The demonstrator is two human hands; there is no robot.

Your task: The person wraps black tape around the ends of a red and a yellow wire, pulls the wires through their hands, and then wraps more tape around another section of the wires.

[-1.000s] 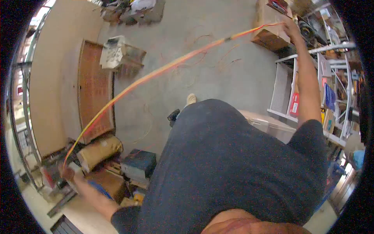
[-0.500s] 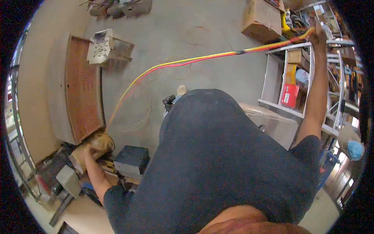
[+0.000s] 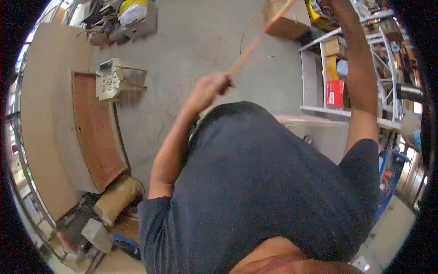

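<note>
My left hand (image 3: 212,91) is in front of my body, above the floor, its fingers closed round a yellow and red pair of wires (image 3: 255,45). From this fist the wires run taut up to the right and leave the view at the top edge. My right arm (image 3: 358,68) reaches up along the right side, past the white rack. The top edge cuts off my right hand, so its fingers are hidden.
On the left, a whitish moulded piece (image 3: 109,80) stands by a brown panel (image 3: 98,128). A cardboard box (image 3: 287,23) and a white rack (image 3: 312,82) with a red box (image 3: 335,93) stand right. Loose wires (image 3: 269,58) lie on the floor.
My left hand has moved from the brown roll at the lower left up to the middle, along the wires. My right hand has risen to the top edge, and the wires now slope more steeply.
</note>
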